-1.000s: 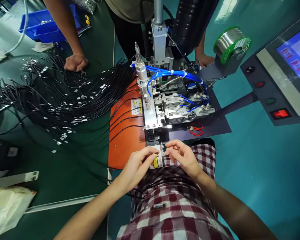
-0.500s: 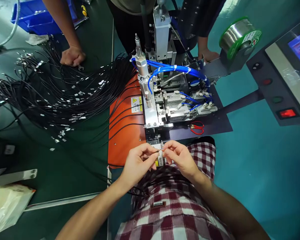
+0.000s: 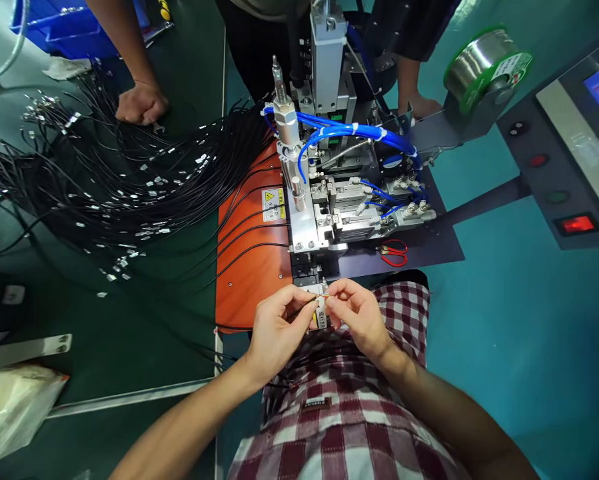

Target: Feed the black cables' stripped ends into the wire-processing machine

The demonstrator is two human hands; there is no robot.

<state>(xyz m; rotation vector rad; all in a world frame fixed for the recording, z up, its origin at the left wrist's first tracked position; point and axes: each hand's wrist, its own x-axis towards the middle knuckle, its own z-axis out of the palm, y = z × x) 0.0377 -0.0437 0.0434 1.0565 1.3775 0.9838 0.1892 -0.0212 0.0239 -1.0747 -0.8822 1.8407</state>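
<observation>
My left hand pinches a black cable near its end, in front of the machine. Thin coloured wires come out of that end, and my right hand grips them between thumb and forefinger. The two hands almost meet, just above my lap. Behind them, several black cables run across the orange plate into the machine's side. The wire tips are mostly hidden by my right fingers.
A large bundle of black cables with metal ends lies on the left. Red-handled snips rest right of the machine, below a solder spool. Another person's hand leans on the bench. A lit red switch is at right.
The camera view has shifted slightly. Both hands keep their pinch on the cable and wires, with only small finger movement.
</observation>
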